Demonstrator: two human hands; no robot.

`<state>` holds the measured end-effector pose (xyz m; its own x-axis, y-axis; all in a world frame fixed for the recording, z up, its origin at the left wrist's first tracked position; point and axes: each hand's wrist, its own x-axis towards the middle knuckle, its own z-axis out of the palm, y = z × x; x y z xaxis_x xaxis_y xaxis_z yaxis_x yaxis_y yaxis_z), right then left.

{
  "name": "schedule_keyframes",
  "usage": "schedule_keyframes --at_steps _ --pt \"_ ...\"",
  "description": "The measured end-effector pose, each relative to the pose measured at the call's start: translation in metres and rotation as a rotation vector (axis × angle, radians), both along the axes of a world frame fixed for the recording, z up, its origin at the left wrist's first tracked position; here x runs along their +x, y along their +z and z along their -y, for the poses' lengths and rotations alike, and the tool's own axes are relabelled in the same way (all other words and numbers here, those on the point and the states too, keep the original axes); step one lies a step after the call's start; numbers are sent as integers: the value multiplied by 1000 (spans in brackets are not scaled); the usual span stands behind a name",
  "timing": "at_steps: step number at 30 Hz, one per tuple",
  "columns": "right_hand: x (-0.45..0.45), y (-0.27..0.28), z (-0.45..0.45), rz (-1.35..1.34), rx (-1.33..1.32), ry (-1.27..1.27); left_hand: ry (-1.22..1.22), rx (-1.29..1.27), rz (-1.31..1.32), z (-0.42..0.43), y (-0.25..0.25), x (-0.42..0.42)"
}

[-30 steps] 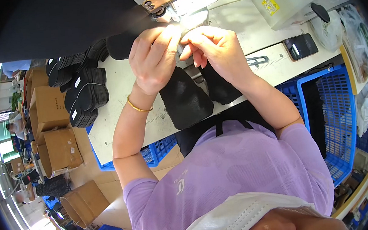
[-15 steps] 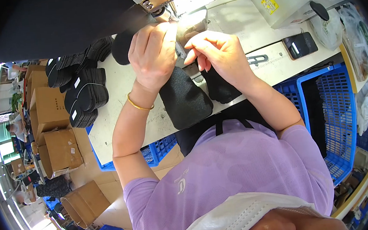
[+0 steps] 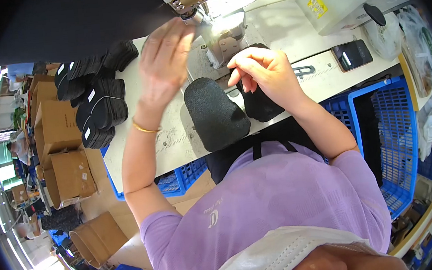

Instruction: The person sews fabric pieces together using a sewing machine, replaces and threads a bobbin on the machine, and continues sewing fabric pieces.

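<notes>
My left hand (image 3: 164,62) is raised left of the sewing machine's needle area (image 3: 207,18). Its fingers are blurred and its thumb is hidden, so any hold is unclear. My right hand (image 3: 267,71) has curled fingers, thumb and forefinger close together, over a black fabric piece (image 3: 262,104); whatever is between the fingertips is too small to make out. A black rounded pad (image 3: 214,115) lies between my forearms near the table's front edge. The metal machine arm (image 3: 227,44) stands just beyond my right fingertips.
Bundled black pads (image 3: 104,106) are stacked on the table's left side. A phone (image 3: 353,54) lies at the right, near a clear plastic bag (image 3: 385,38). Blue crates (image 3: 388,140) stand below the table, and cardboard boxes (image 3: 73,176) on the floor at left.
My left hand has moved left and slightly up, away from my right hand, uncovering the machine arm. The dark rounded piece beside it no longer shows there. My right hand has shifted slightly right and down.
</notes>
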<state>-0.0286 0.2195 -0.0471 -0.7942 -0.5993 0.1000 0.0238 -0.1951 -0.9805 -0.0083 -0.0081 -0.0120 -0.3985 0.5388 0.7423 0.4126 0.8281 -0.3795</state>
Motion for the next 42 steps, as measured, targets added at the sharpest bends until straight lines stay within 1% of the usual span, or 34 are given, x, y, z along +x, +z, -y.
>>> schedule_keyframes --at_steps 1,2,4,6,7,8,10,14,19,22,24,26,27,30,33,36,39,42 --pt "1 0 -1 6 -5 9 87 -57 82 7 7 6" --pt "2 0 -2 15 -9 19 112 -71 148 12 15 9" --pt "4 0 8 54 -33 18 43 -29 235 11 23 20" --pt "12 1 24 64 -104 -24 25 -16 235 -19 33 37" --pt "13 5 26 31 -71 19 102 28 219 -33 32 44" --pt "14 6 28 13 -54 49 109 44 231 -34 32 44" --pt "18 -1 34 37 -124 53 116 74 255 -34 32 41" --pt "20 -3 33 -37 -56 13 70 137 247 -36 25 38" --pt "22 4 28 -121 54 -41 171 102 238 -53 25 50" --pt "33 9 23 -119 -66 -90 188 52 167 -66 21 66" --pt "36 6 18 -126 -87 -104 158 29 98 -73 15 71" --pt "40 10 13 -118 -124 -130 151 22 94 -78 10 70" --pt "37 7 11 -165 -97 -127 152 35 99 -80 9 69" --pt "33 4 10 -120 -118 -88 176 43 68 -81 6 61" --pt "32 13 14 5 -198 -77 198 50 49 -81 7 52" --pt "27 14 17 8 -232 -63 198 60 42 -78 8 44" --pt "16 13 15 20 -93 16 193 66 59 -73 10 37" --pt "14 12 25 -21 -210 -66 253 84 141 -74 18 36"
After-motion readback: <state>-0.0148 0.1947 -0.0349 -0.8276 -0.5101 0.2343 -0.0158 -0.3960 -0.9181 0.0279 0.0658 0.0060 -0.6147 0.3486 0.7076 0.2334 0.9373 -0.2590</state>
